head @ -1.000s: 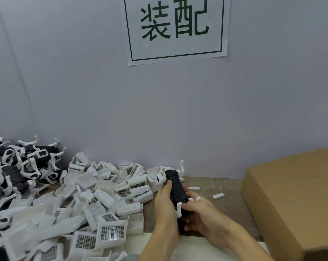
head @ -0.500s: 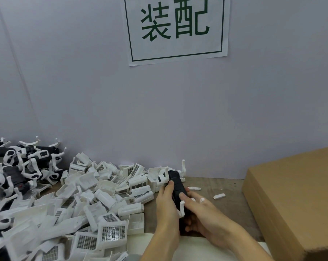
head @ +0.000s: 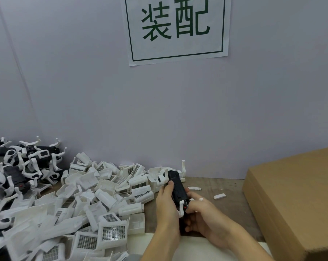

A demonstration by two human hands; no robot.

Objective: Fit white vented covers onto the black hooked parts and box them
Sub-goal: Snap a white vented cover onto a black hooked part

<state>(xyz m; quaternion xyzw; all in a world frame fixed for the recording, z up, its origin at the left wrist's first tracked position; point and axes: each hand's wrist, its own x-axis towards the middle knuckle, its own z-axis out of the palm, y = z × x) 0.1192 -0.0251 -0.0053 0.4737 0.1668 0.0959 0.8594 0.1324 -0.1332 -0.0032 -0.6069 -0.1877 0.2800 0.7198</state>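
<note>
Two hands are working here: I am seeing my left hand [head: 167, 208] and right hand [head: 202, 221] both gripping one black hooked part [head: 176, 189] above the table [head: 229, 187], beside the heap of white covers [head: 95, 200].

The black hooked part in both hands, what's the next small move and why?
Probably free the left hand and reach left into the pile of white vented covers for one. The black hooked part, gripped also by the right hand, shows no vented cover on it yet, so it looks unready for the cardboard box.
</note>
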